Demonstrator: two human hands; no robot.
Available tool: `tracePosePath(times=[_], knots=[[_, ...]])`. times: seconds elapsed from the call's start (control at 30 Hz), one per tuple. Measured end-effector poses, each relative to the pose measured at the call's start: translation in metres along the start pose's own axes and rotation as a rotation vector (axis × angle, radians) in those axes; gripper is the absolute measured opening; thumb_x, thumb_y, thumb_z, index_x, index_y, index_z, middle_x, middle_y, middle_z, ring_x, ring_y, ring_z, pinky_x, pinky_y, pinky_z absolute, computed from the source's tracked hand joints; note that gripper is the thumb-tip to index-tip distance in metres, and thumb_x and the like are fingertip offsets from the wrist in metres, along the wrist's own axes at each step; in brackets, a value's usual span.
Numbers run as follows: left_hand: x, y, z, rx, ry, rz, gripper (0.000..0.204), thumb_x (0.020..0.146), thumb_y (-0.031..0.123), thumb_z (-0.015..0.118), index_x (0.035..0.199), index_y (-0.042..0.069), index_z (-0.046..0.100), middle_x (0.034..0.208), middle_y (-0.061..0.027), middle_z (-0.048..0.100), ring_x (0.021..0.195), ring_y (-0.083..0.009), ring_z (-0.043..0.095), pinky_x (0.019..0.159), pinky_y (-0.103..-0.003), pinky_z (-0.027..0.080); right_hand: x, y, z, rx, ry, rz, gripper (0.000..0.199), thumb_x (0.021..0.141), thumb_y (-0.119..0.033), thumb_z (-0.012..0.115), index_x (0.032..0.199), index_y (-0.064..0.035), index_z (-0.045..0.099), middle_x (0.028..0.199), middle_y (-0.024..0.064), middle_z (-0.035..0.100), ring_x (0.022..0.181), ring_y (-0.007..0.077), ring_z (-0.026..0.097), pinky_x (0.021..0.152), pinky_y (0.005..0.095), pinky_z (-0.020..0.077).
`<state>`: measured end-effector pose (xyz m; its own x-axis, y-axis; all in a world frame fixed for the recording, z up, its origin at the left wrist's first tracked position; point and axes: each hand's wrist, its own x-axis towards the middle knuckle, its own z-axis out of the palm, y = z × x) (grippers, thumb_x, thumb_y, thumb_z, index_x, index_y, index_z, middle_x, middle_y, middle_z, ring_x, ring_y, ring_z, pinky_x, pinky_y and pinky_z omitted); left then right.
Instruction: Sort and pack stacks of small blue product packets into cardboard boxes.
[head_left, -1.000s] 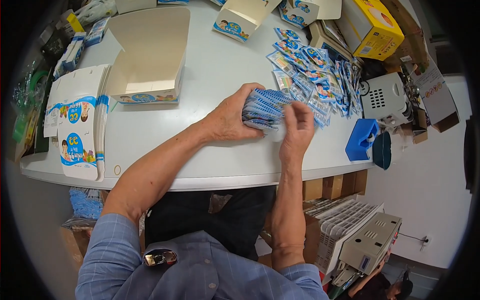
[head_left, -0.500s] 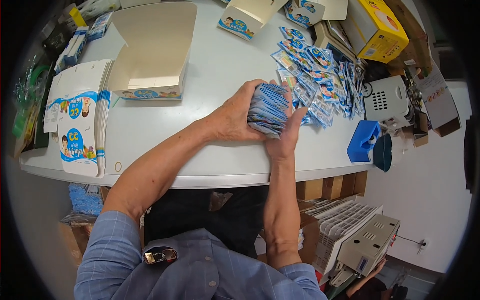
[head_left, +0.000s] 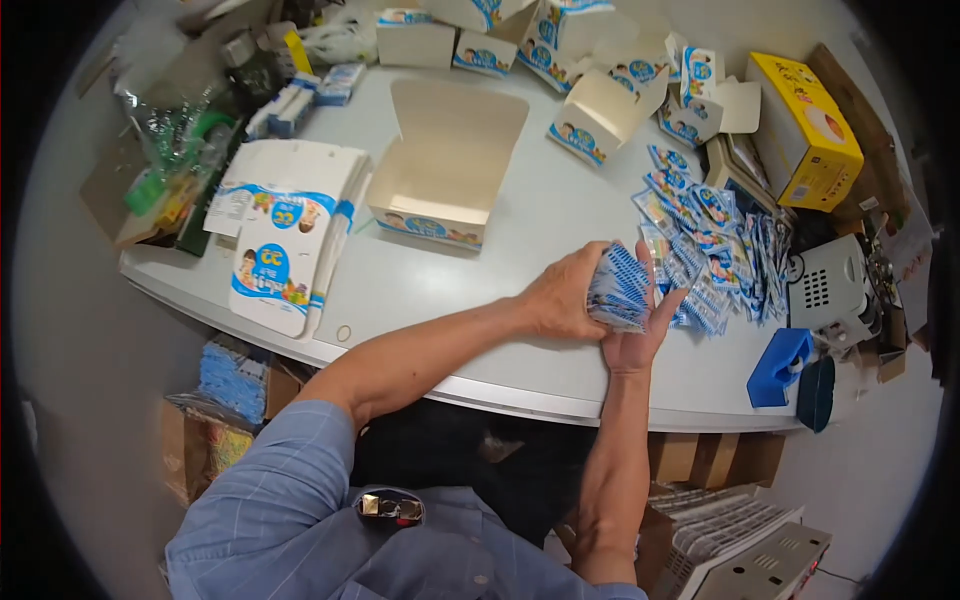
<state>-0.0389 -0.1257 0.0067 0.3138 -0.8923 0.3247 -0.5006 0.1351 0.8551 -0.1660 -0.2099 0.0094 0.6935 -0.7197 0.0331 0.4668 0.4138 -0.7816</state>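
Observation:
Between my two hands is an upright stack of small blue-and-white sachets (head_left: 619, 288), its crimped edges facing up. My left hand (head_left: 562, 302) is closed around its left side. My right hand (head_left: 638, 345) supports the right side, fingers behind the stack and thumb standing off from it. Just beyond my right hand spreads a loose pile of similar sachets (head_left: 712, 232). To the left, an open white carton (head_left: 462, 125) with a printed front stands with its lid raised.
Flat printed cartons (head_left: 272, 235) are stacked at the left, near a rubber band (head_left: 344, 333). More open cartons (head_left: 595, 118) stand at the back. A yellow box (head_left: 815, 135), a grey perforated machine (head_left: 830, 285) and a blue tape dispenser (head_left: 778, 368) line the right side.
The view has shifted, so the table and my hands sit lower and further right in the picture. The stack stays between both hands, with little change of grip.

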Motion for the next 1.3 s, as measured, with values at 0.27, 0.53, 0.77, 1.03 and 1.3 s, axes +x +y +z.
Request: tracePosePath(times=[0.27, 0.53, 0.77, 1.03, 1.3], knots=[[-0.021, 0.086, -0.104, -0.255, 0.258, -0.087, 0.087, 0.062, 0.016, 0.094, 0.132, -0.001, 0.046, 0.122, -0.0154, 0.063, 0.111, -0.0237, 0.064, 0.099, -0.037, 0.051, 0.007, 0.015, -0.019, -0.147, 0.053, -0.113, 0.05, 0.106, -0.031, 0.053, 0.138, 0.0081, 0.047, 0.133, 0.0188, 0.057, 0.127, 0.0287, 0.055, 0.112, 0.0423, 0.0429], [0.032, 0.043, -0.217, -0.225, 0.109, -0.698, 0.041, 0.067, 0.018, 0.086, 0.102, 0.002, 0.072, 0.1, -0.0117, 0.074, 0.084, -0.0208, 0.073, 0.082, -0.033, 0.059, 0.009, 0.018, -0.017, -0.151, 0.04, -0.029, 0.039, 0.101, -0.023, 0.064, 0.128, 0.005, 0.058, 0.115, 0.0148, 0.065, 0.109, 0.0242, 0.064, 0.099, 0.0371, 0.0523], [0.04, 0.015, -0.199, 0.166, -0.079, -1.018, 0.052, 0.062, 0.026, 0.088, 0.107, 0.006, 0.072, 0.104, -0.0124, 0.074, 0.09, -0.023, 0.072, 0.081, -0.034, 0.058, 0.002, 0.016, -0.017, -0.194, 0.01, -0.04, 0.036, 0.1, -0.02, 0.064, 0.127, 0.0037, 0.06, 0.11, 0.0121, 0.068, 0.105, 0.0219, 0.066, 0.096, 0.035, 0.0538], [0.028, -0.022, -0.195, 1.095, -0.239, -0.652, 0.078, 0.058, 0.058, 0.086, 0.124, 0.018, 0.071, 0.118, -0.0049, 0.072, 0.109, -0.0198, 0.068, 0.093, -0.031, 0.054, 0.001, 0.014, -0.008, -0.26, -0.002, -0.065, 0.036, 0.1, -0.02, 0.065, 0.127, 0.0041, 0.06, 0.112, 0.0121, 0.068, 0.106, 0.0211, 0.066, 0.095, 0.0339, 0.0542], [0.001, -0.032, -0.165, 1.126, 0.085, -0.223, 0.066, 0.068, 0.049, 0.084, 0.118, 0.008, 0.072, 0.111, -0.0142, 0.072, 0.111, -0.0297, 0.066, 0.098, -0.036, 0.051, 0.0, 0.013, -0.026, -0.234, 0.002, -0.057, 0.035, 0.099, -0.019, 0.065, 0.126, 0.0044, 0.06, 0.111, 0.0123, 0.068, 0.106, 0.0209, 0.066, 0.095, 0.0336, 0.0541]])
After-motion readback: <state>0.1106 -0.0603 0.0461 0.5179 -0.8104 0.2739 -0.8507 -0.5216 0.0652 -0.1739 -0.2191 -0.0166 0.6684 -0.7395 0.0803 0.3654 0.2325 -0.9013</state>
